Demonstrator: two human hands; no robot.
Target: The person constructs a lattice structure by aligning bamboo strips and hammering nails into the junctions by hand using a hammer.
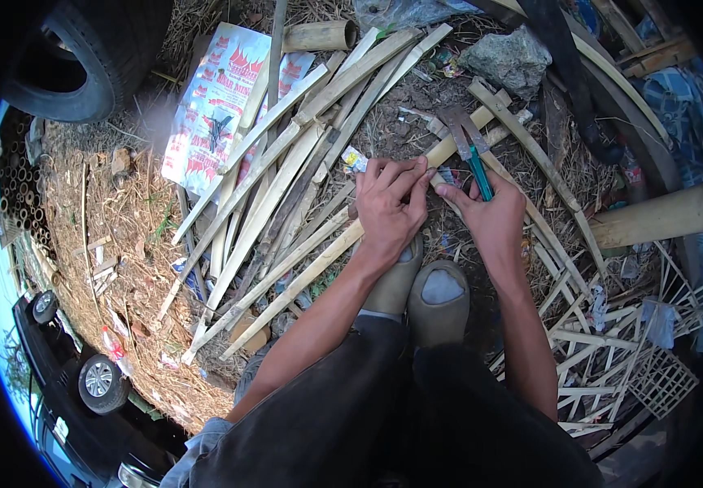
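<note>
My left hand (392, 199) is closed on a pale bamboo strip (443, 151). Its fingertips and thumb press together beside my right hand (491, 213), which almost touches it. In my right hand is a green-handled tool (479, 174) with a rusty, forked-looking metal head pointing away from me; its exact kind is unclear. My right thumb and a finger also reach the bamboo near my left fingertips. What lies between the fingertips is hidden. Both hands are in front of my shoes (438, 305), above littered soil.
Split bamboo strips (286, 175) lie piled at left, partly over a printed sheet (220, 102). A grey rock (508, 62) sits at far right, with a thick bamboo pole (661, 213) nearer. Bamboo lattice (662, 382) lies low right. A tyre (83, 61) stands far left; a dark vehicle (75, 398) is at lower left.
</note>
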